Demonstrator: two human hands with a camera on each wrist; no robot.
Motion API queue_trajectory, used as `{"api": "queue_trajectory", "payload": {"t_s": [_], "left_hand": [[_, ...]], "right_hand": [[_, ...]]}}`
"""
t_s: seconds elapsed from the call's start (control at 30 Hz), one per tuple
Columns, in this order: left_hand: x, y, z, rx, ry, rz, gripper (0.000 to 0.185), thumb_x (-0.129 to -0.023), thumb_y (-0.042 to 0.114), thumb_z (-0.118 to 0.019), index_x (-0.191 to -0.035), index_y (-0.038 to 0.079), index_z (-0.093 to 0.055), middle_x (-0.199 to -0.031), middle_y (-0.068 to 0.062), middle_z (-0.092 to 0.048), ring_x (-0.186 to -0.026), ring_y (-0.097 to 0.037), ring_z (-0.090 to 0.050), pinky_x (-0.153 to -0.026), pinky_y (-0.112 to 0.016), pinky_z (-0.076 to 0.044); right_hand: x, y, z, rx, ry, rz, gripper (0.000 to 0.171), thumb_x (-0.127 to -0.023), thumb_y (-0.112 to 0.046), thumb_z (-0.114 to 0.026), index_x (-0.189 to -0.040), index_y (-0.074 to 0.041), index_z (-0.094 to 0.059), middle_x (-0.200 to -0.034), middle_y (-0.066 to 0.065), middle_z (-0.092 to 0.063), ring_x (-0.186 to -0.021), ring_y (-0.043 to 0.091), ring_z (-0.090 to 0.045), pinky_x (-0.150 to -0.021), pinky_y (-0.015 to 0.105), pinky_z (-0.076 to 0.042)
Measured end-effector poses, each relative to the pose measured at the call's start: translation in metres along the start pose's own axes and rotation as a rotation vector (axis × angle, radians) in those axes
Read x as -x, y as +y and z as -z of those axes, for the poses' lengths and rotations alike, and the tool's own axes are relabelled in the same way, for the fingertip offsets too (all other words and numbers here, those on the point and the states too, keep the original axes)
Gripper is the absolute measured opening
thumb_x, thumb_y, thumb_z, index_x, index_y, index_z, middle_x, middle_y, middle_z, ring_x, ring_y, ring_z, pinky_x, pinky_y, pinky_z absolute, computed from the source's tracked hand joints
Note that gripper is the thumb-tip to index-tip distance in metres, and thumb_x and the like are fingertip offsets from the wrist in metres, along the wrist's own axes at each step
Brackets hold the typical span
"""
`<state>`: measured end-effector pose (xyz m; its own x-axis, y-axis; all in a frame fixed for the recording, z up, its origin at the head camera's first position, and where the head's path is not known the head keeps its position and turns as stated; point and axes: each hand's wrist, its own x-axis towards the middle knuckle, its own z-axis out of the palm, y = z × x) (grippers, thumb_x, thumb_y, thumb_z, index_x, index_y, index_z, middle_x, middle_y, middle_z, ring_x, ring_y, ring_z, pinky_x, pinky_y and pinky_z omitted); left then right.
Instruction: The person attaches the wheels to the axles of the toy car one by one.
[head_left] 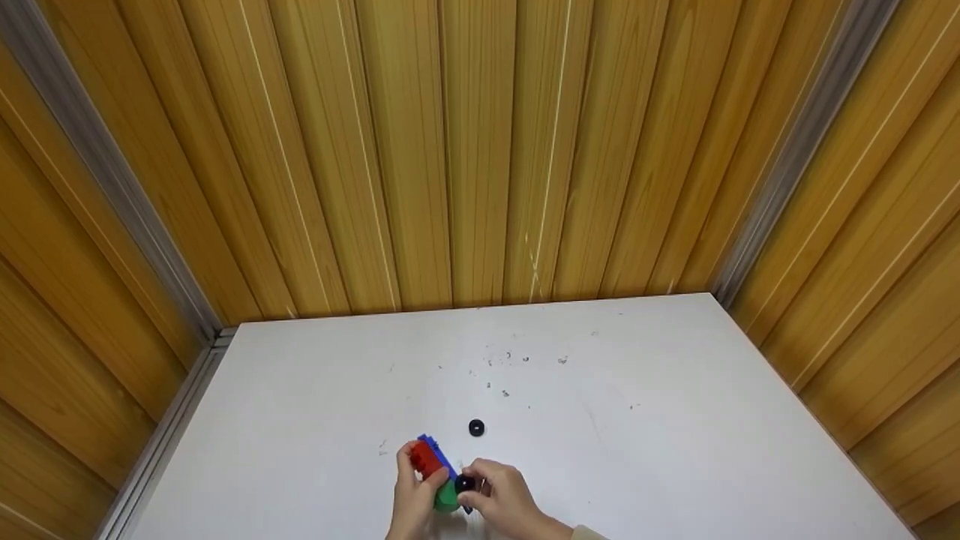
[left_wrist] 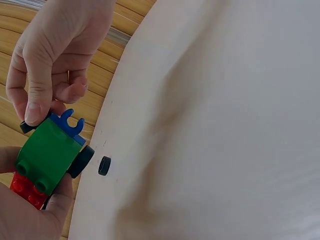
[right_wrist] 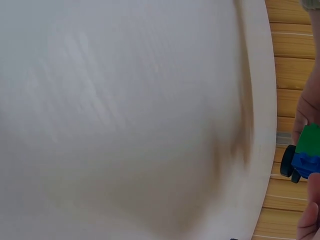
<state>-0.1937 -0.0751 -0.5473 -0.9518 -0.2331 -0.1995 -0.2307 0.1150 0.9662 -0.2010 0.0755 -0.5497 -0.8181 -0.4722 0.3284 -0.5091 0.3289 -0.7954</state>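
Note:
A toy vehicle of building blocks, with a curved green block (left_wrist: 47, 152), a red brick (head_left: 427, 459) and a blue base (head_left: 442, 456), is held tilted above the table. My left hand (head_left: 411, 491) grips it around the red end. At its other end, by the blue hook (left_wrist: 70, 123), my right hand (head_left: 504, 496) pinches a black wheel (left_wrist: 27, 127) against the side. Another black wheel (left_wrist: 81, 161) sits on the opposite side. In the right wrist view, the vehicle's blue end (right_wrist: 306, 164) shows only partly at the edge.
One loose black wheel (head_left: 476, 428) lies on the white table (head_left: 637, 465), just beyond the hands. Small dark scuff marks (head_left: 506, 393) spot the tabletop. Wood-patterned walls (head_left: 480, 150) stand along the back and both sides.

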Motion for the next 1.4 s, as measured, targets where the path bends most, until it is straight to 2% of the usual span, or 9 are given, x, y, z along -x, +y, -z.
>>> {"api": "queue_trajectory", "payload": {"t_s": [0.33,0.57,0.8,0.97,1.17,1.4], "left_hand": [[0.003,0.006,0.0,-0.005,-0.034,0.016,0.065,-0.08,0.001,-0.054,-0.134,0.005,-0.017,-0.138,-0.029,-0.027,-0.12,-0.047,-0.033,-0.096,-0.064,-0.027],[0.006,0.015,-0.002,-0.082,-0.038,-0.053,0.064,-0.078,-0.002,-0.056,-0.132,0.004,-0.022,-0.133,-0.027,-0.036,-0.116,-0.045,-0.04,-0.094,-0.061,-0.034],[0.007,0.017,-0.003,-0.085,-0.069,-0.081,0.064,-0.076,-0.004,-0.057,-0.131,0.006,-0.026,-0.131,-0.028,-0.039,-0.111,-0.042,-0.045,-0.09,-0.06,-0.038],[0.006,0.013,-0.005,-0.062,-0.089,-0.049,0.064,-0.076,-0.003,-0.057,-0.131,0.007,-0.025,-0.132,-0.028,-0.036,-0.113,-0.044,-0.044,-0.091,-0.061,-0.037],[0.005,0.007,-0.005,-0.015,-0.119,-0.02,0.064,-0.077,-0.001,-0.056,-0.131,0.006,-0.024,-0.134,-0.028,-0.033,-0.115,-0.044,-0.041,-0.093,-0.061,-0.034],[0.005,0.001,-0.003,0.015,-0.145,0.011,0.064,-0.079,0.001,-0.058,-0.132,0.006,-0.022,-0.134,-0.03,-0.03,-0.115,-0.046,-0.041,-0.092,-0.062,-0.035]], "right_hand": [[0.001,-0.005,0.003,0.004,-0.016,-0.035,0.02,-0.078,-0.021,-0.066,-0.09,-0.005,-0.064,-0.074,0.004,-0.065,-0.062,-0.006,-0.049,-0.052,0.013,-0.046],[0.004,-0.005,0.004,-0.028,-0.002,-0.041,0.019,-0.079,-0.018,-0.065,-0.09,-0.003,-0.063,-0.071,0.006,-0.062,-0.059,-0.006,-0.045,-0.05,0.013,-0.044],[0.01,0.0,0.002,-0.121,-0.02,-0.122,0.028,-0.08,-0.024,-0.064,-0.097,-0.002,-0.06,-0.075,0.006,-0.063,-0.059,-0.006,-0.046,-0.051,0.014,-0.045],[0.013,0.003,0.003,-0.138,-0.035,-0.158,0.03,-0.079,-0.025,-0.064,-0.098,-0.003,-0.059,-0.074,0.005,-0.062,-0.06,-0.006,-0.046,-0.053,0.014,-0.044],[0.013,0.006,0.003,-0.14,-0.057,-0.185,0.023,-0.08,-0.02,-0.065,-0.095,-0.003,-0.059,-0.069,0.006,-0.058,-0.057,-0.005,-0.043,-0.05,0.013,-0.041],[0.011,-0.018,0.014,-0.155,-0.094,-0.153,0.02,-0.079,-0.009,-0.063,-0.092,0.006,-0.056,-0.064,0.019,-0.054,-0.053,-0.005,-0.04,-0.048,0.01,-0.037]]}}
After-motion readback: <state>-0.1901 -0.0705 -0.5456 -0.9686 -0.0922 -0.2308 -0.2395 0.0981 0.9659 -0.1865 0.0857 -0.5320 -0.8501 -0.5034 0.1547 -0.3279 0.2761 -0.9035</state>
